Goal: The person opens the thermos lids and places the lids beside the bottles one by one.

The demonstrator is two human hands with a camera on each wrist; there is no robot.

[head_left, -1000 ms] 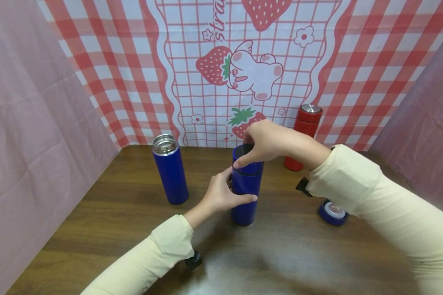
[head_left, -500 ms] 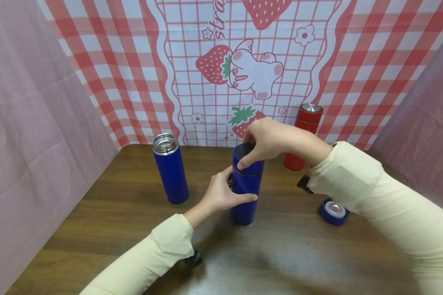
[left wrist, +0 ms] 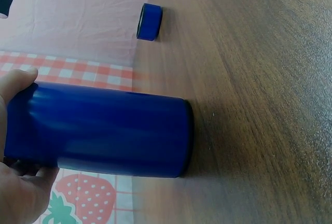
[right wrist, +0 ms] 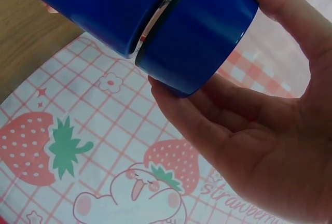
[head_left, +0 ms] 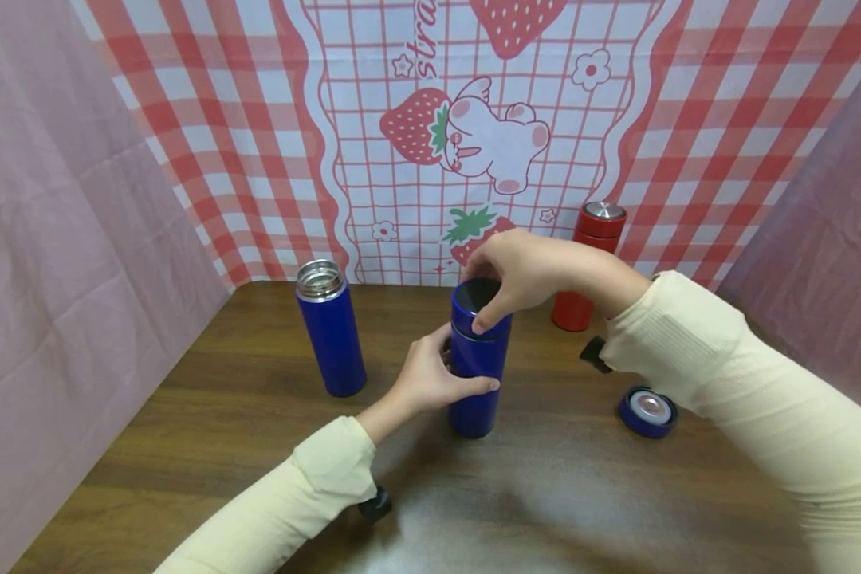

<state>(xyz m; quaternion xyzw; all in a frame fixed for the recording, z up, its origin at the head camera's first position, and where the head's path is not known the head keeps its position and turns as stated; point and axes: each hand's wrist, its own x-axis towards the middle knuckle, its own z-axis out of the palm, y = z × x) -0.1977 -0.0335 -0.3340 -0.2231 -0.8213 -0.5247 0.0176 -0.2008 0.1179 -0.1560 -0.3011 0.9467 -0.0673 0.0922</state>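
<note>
Cloth backdrop (head_left: 258, 119) in red and white check, printed with strawberries, hanging behind everything. Pink curtains (head_left: 100, 199), two, one along each side. Wooden table (head_left: 531, 478) beneath, brown and grained. Pale yellow sleeves (head_left: 746, 391), two, slanting in from the near corners, with a black device (head_left: 376, 505) under each cuff.

Bottles, three in all: two blue, one red. Held blue bottle (head_left: 479, 360) near the middle of the table, between the other two: standing upright, base down, long axis vertical, capped end pointing up, contents hidden. Uncapped blue bottle (head_left: 333, 339) to the left, well apart from the held one: also upright, mouth upward, bare steel neck showing; depths out of sight, so impossible to tell what is inside. Red bottle (head_left: 599, 245) at the back right: upright, metal-topped lid on, contents hidden, partly covered by the right forearm (head_left: 610, 283).

Hands, two. Left hand (head_left: 434, 375) wrapped round the body of the held blue bottle, thumb across the near side. Right hand (head_left: 524, 271) arched over the top, fingers and thumb gripping the fitted cap (right wrist: 199, 32).

Blue caps, two: one on the held bottle, dark top upward, with a thin bright strip at the seam; loose cap (head_left: 647, 418) on the table near the right sleeve, underside up, pale round insert inside.
</note>
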